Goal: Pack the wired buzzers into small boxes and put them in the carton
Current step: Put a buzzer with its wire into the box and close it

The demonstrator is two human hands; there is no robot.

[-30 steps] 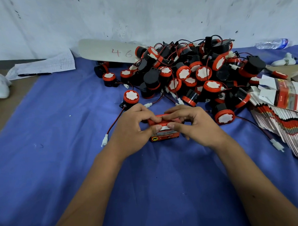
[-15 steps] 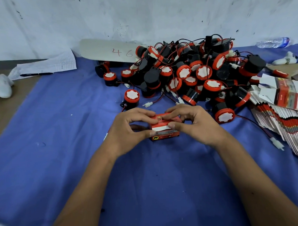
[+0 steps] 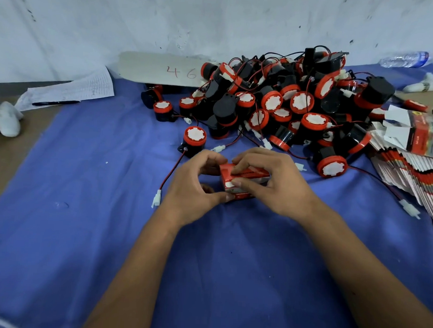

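Both hands meet over a small red box just above the middle of the view, on the blue cloth. The left hand has its fingers curled round the box's left end, thumb at the near lower corner and fingertips over the top. The right hand pinches the box from the right, thumb along the near face and fingers bent down onto the top edge. At 12 to 1 o'clock of the box lies the buzzer pile, black bodies with red rims and white faces, wires tangled through it. One buzzer stands apart at 11 o'clock of the box, near the left hand; its wire runs down to a white plug at 9 o'clock, just beside the left wrist. Another buzzer sits at 3 o'clock of the right hand. A fan of flat boxes lies at the right edge, with a part-opened one on top. At 11 o'clock, against the wall, lies a card marked 46; further left are a paper and a pen. A bottle lies at the far right.
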